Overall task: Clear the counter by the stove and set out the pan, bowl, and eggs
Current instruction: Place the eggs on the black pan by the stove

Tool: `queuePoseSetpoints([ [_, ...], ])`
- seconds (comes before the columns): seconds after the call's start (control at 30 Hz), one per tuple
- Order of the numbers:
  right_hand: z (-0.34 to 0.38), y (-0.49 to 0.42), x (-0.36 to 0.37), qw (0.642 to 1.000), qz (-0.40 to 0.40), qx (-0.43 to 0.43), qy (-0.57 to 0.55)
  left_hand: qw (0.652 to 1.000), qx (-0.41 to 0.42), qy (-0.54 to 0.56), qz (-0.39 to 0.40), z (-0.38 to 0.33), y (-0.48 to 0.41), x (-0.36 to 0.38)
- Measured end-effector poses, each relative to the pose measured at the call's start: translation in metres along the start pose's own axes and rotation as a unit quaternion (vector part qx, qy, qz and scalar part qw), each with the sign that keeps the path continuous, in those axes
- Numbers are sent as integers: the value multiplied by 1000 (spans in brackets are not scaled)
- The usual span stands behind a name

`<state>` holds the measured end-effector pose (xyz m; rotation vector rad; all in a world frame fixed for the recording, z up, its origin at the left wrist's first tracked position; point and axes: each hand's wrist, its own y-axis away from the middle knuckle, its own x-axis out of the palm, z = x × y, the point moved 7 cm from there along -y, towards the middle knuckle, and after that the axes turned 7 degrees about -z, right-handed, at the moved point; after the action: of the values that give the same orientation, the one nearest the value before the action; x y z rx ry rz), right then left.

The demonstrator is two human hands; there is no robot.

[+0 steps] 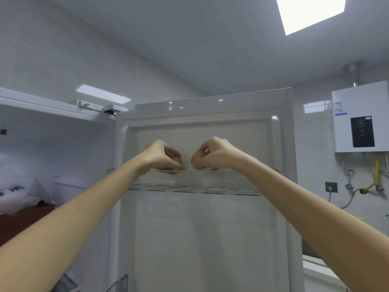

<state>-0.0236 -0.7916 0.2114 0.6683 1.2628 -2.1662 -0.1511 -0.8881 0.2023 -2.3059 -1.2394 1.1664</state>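
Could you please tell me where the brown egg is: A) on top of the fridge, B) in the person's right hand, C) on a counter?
B: the right hand curls round the egg just above the clear shelf of the open fridge door.

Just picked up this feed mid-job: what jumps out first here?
Both hands reach up to the clear shelf on the open fridge door, centre frame. The right hand pinches a brown egg; the left hand curls close beside it, and what it holds is hidden. A white water heater hangs on the wall at far right.
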Motion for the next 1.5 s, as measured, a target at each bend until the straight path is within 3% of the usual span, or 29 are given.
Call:
queuePoseSetpoints([
  [0.17,-6,41,-64,982,-176,-63,-3,976,131,39,-169,-52,31,-1],
  [0.3,-32,101,-115,958,-273,-86,-5,957,199,105,-185,-102,76,36],
  [0.4,-60,144,-140,950,-300,-88,2,945,237,152,-165,-136,104,77],
  [0.6,-137,239,-201,943,-324,-39,66,934,246,249,-69,-202,153,190],
  [0.93,-249,432,-324,910,-340,121,204,902,201,371,89,-309,255,384],
  [1.27,-290,622,-430,790,-409,313,332,813,224,459,278,-448,387,542],
  [1.5,-267,741,-459,657,-452,427,426,705,273,503,418,-520,488,588],
])
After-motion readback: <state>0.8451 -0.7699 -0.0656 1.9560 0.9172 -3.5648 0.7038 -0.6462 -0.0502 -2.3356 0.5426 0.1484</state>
